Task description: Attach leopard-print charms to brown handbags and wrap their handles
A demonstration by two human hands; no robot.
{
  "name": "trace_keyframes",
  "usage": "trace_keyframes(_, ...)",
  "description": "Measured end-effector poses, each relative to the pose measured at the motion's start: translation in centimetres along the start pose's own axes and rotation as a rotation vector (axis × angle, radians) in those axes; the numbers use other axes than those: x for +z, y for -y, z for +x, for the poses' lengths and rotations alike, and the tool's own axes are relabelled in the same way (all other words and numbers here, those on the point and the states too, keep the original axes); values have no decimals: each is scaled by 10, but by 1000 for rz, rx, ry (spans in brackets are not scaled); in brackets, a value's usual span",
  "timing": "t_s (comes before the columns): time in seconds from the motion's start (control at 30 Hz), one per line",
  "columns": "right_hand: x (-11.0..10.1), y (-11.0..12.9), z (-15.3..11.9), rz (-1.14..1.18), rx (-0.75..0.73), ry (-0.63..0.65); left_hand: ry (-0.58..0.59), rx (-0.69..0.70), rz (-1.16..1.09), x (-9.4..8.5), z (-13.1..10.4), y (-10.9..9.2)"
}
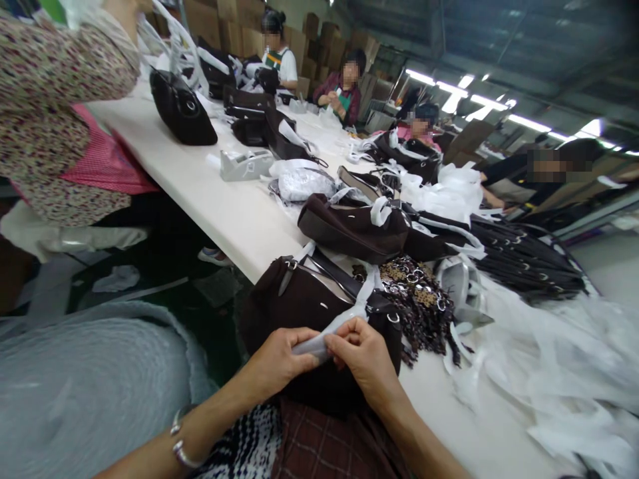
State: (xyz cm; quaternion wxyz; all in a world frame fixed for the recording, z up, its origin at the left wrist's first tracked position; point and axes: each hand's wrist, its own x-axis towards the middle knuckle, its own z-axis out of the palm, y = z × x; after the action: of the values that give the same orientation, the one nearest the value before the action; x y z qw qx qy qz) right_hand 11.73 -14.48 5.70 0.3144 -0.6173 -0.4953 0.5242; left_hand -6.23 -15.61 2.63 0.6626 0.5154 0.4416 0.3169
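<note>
A dark brown handbag lies at the near edge of the white table, its zipped top facing up. White wrapping material runs along a strap in front of the bag. My left hand grips one end of this wrapping between thumb and fingers. Close by on the right, my right hand pinches the same wrapped strap, fingers curled. The wrapping continues up to the bag's right side near a metal ring. The lower part of the bag is hidden behind my hands.
More brown bags and a heap of chain tassels lie beyond. White sheets cover the right side. A tape dispenser stands farther left. A large foam roll is at lower left. Several people work around the table.
</note>
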Motion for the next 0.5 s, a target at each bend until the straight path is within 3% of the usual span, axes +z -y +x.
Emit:
trace_keyframes(0.13,0,-4,2,-65,24,-1,-26,29,69,3,-4,-11)
trace_keyframes(0.23,0,-5,6,-149,75,42,-17,14,18,3,-1,-4)
trace_keyframes(0.4,-6,-5,11,-408,120,40,-15,-73,-336,2,6,15)
trace_keyframes(0.5,-20,2,11,-545,-13,-19,12,-127,-524,0,7,17)
